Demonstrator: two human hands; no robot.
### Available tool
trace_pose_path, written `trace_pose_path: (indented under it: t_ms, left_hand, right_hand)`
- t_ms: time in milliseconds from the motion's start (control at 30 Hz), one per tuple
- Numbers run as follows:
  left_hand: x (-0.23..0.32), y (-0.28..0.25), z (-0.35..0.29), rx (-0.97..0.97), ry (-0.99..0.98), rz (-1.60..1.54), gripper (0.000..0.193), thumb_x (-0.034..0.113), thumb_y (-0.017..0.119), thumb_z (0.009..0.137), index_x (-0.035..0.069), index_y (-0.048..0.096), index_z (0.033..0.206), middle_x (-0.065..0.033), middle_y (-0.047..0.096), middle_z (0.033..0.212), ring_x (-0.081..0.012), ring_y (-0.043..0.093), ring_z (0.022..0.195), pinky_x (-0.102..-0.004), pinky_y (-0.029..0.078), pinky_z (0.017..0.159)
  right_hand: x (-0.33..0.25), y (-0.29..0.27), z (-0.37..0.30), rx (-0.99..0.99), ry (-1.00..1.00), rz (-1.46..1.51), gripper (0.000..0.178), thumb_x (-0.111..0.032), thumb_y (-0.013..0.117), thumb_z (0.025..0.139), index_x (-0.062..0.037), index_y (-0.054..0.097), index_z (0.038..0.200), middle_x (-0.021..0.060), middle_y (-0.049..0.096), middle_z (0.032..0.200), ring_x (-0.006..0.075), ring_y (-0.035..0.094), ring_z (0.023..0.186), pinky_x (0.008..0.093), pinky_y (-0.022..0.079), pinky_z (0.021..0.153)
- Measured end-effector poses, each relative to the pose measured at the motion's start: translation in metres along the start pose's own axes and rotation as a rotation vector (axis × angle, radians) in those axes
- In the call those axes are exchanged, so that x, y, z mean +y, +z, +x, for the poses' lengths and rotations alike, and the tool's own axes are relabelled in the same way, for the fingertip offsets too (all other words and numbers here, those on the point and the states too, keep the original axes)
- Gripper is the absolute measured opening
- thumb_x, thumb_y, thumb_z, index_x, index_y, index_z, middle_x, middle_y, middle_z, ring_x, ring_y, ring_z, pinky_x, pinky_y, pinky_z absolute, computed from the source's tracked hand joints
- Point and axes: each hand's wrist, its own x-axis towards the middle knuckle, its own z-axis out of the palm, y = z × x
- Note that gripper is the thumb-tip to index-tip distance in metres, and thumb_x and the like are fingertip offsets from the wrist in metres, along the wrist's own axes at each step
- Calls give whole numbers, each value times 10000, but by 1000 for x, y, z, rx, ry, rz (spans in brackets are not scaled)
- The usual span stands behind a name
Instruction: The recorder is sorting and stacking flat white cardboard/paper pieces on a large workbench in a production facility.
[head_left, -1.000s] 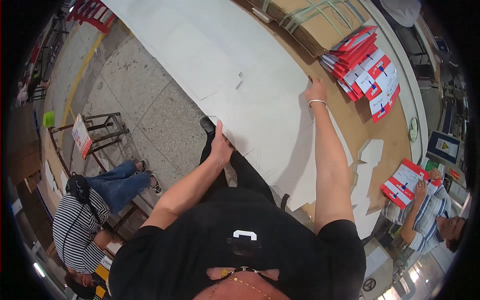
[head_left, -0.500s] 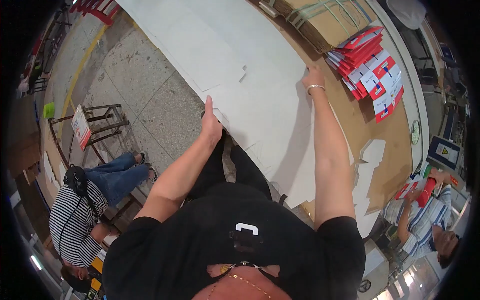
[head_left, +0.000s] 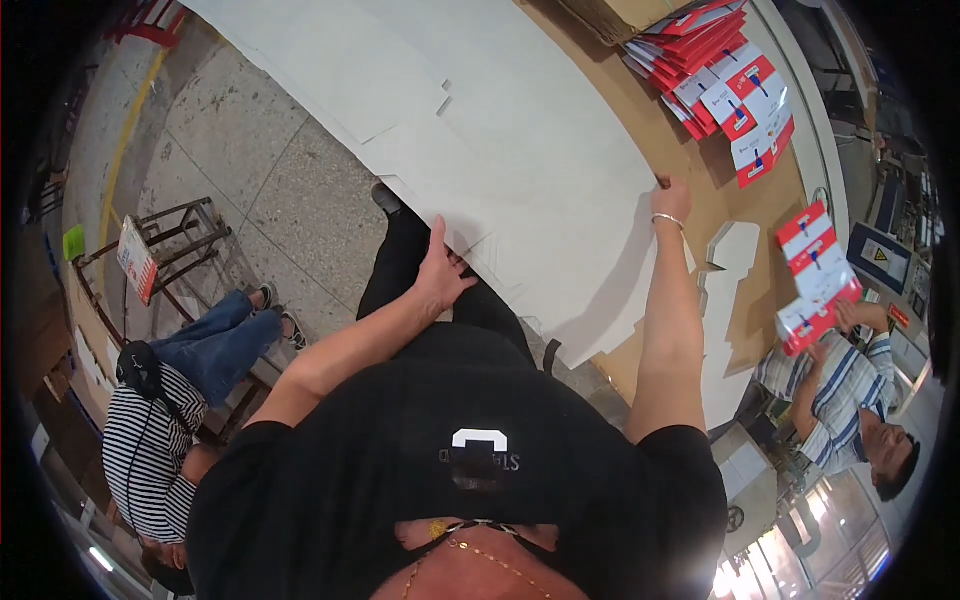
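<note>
A large white cardboard sheet (head_left: 480,120) with cut lines and small notches stretches from near my body to the far edge of the table. At its right edge, my right hand (head_left: 672,200) is closed, pinching the rim. My left hand (head_left: 443,275) is by the sheet's near left edge, thumb stretched out and the other fingers apart and partly bent. Its shadow falls on the white surface. Whether the left fingertips touch the edge I cannot tell.
On the brown board (head_left: 600,60) to the right lie a stack of red-and-white printed cartons (head_left: 700,75) and white die-cut scraps (head_left: 730,260). A co-worker at right holds a printed carton (head_left: 815,265). Another person (head_left: 150,430) sits at left by a metal-framed stool (head_left: 180,235).
Both hands have come nearer to me, the right one also shifting rightward along the sheet's edge. The view has shifted. The co-worker at right has raised a red-and-white carton.
</note>
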Motion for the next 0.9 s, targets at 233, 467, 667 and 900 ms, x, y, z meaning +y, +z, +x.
trace_pose_path:
  t_ms: [233, 467, 667, 900]
  left_hand:
    - [8, 12, -6, -74, 81, -21, 899, 696, 466, 776, 88, 249, 1401, -99, 316, 1413, -287, 293, 1300, -596, 122, 1049]
    - [38, 7, 0, 61, 256, -8, 792, 641, 436, 832, 122, 269, 1406, -32, 307, 1436, -226, 314, 1294, -458, 247, 1047]
    - [183, 0, 16, 54, 875, -159, 572, 433, 349, 952, -29, 413, 1283, -97, 501, 1276, -227, 471, 1166, -314, 346, 995]
    - [249, 9, 8, 268, 664, -29, 626, 471, 342, 938, -56, 418, 1268, -142, 518, 1242, -248, 525, 1114, -355, 416, 938]
  right_hand:
    - [-1, 5, -10, 103, -214, -3, 207, -8, 547, 696, -87, 671, 842, 107, 629, 815, 285, 604, 798, 371, 479, 726]
    - [-51, 22, 24, -24, -286, -9, 292, -190, 532, 817, -94, 619, 1079, 188, 577, 1003, 352, 536, 949, 421, 434, 831]
    - [-188, 62, 83, -155, -457, -69, 396, -355, 503, 865, -87, 587, 1144, 188, 526, 1120, 361, 480, 1053, 430, 377, 922]
    - [-295, 110, 114, -73, -486, -4, 408, -374, 519, 852, -88, 597, 1133, 170, 521, 1146, 350, 480, 1068, 433, 395, 908]
